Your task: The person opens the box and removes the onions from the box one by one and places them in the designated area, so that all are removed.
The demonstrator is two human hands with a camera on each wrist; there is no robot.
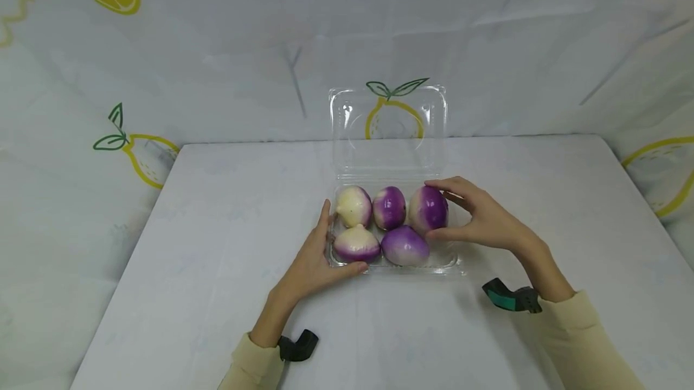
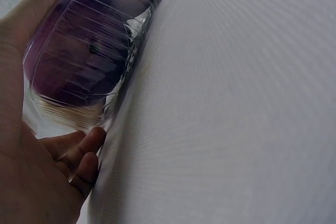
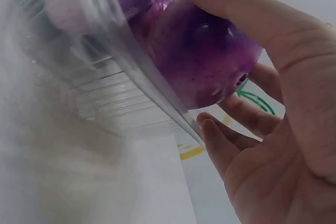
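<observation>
To the left, right and near side of the clear box (image 1: 447,258), the table (image 1: 217,245) extends well beyond. The lid (image 1: 389,158) stands raised at the far side; the box's long axis runs left to right. My left hand (image 1: 311,262) grips its left end. My right hand (image 1: 485,216) holds the far-right turnip (image 1: 430,208) between thumb and fingers, purple side facing right.

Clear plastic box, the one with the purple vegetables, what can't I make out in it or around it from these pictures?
Right wrist view: the ends of some fingers of the right hand, hidden behind the held vegetable.
Left wrist view: fine surface detail of the enclosed vegetable, obscured by the ribbed wall of the clear box.
Head view: the left sleeve and right sleeve, cut off by the bottom edge.
</observation>
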